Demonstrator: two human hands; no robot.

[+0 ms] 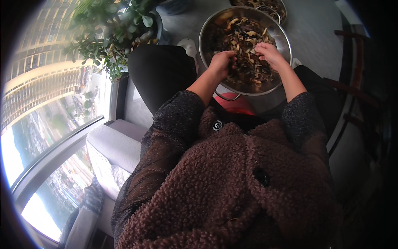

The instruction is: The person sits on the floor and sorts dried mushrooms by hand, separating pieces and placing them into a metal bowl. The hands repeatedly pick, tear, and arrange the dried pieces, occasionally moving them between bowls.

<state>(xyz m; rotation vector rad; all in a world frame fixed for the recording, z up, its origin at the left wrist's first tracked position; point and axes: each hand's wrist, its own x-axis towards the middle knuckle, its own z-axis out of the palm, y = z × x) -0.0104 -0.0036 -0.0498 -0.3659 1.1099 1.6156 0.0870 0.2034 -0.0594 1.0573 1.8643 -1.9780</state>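
A wide stainless-steel basin (203,37) is in front of me, between my knees. Brown and pale pieces that look like mushrooms (248,34) lie in it, apparently in dark liquid. Over the basin's left side, my left hand (222,63) has its fingers curled inward; whether they hold a piece is hidden. My right hand (270,55) is over the right side, thumb and forefinger pinched together at a small pale piece (252,50). The two hands are apart, fingertips facing each other. A loop handle (228,99) sticks out from the basin's near rim.
Beyond the basin stands a second metal vessel (283,9) with similar pieces. Potted plants (124,28) crowd the far left, beside a large window (53,102). Something red (234,104) shows below the basin. Dark red wooden furniture (357,62) is at right.
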